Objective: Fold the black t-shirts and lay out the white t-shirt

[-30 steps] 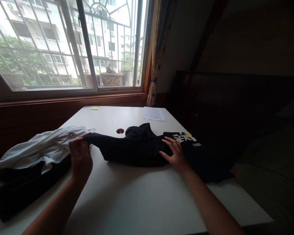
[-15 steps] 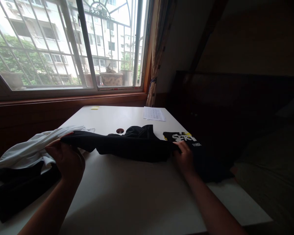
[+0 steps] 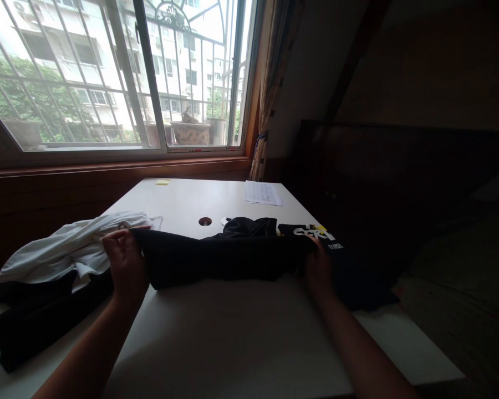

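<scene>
A black garment (image 3: 228,257) is stretched between my two hands above the white table (image 3: 216,343), part of it bunched up behind. My left hand (image 3: 127,266) is closed on its left end, close beside a crumpled white cloth (image 3: 66,249). The right end is pinched in my right hand (image 3: 318,269), next to a dark printed shirt (image 3: 357,277) with white lettering. Below the white cloth, more black fabric (image 3: 45,321) lies at the table's left.
Printed papers (image 3: 263,193) and a yellow note (image 3: 163,182) lie at the table's far side. A round hole (image 3: 205,221) is in the tabletop. Beyond stand a barred window (image 3: 108,77) and a curtain (image 3: 266,100).
My left hand has shifted right and slightly down, with the garment's left end. More of the garment hangs down near that hand, and its bunched part behind has moved right.
</scene>
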`<state>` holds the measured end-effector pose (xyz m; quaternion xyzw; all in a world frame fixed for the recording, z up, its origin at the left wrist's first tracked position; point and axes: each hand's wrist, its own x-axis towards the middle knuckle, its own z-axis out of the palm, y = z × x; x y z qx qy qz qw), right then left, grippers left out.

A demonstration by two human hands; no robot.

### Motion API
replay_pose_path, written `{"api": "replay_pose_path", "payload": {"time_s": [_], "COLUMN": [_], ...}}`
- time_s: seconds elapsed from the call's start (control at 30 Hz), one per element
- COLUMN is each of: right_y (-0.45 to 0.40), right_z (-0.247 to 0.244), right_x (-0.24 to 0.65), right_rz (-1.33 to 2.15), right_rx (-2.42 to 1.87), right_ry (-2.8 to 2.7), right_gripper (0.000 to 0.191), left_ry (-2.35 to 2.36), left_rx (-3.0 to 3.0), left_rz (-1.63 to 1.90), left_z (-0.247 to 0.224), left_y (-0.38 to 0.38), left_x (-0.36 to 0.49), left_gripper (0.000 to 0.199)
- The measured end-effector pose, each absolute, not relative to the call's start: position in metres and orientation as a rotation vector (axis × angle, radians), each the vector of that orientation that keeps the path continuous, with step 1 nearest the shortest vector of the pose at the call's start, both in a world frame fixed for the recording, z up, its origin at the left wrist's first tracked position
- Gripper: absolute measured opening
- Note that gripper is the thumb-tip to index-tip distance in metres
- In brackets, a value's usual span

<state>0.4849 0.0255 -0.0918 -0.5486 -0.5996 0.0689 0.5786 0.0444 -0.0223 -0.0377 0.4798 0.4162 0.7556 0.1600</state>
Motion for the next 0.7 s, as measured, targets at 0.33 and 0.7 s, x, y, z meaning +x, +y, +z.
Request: {"api": "replay_pose_path", "payload": {"time_s": [0.33, 0.7], "right_y": [0.03, -0.013], "right_z": [-0.088, -0.061], "right_x": [0.484, 0.408], "right_rz": [0.088, -0.046], "right_rx": [-1.338, -0.899], "right_ry": [-1.405, -2.003], "right_gripper": [0.033, 0.05], "left_ry": [1.57, 1.269], "left_rx": [1.102, 1.374], "left_rz": [2.141, 2.102], "left_z": [-0.031, -0.029], "left_y": [-0.013, -0.031], "left_x": [0.039, 0.063], "left_gripper": [0.025, 0.033]}}
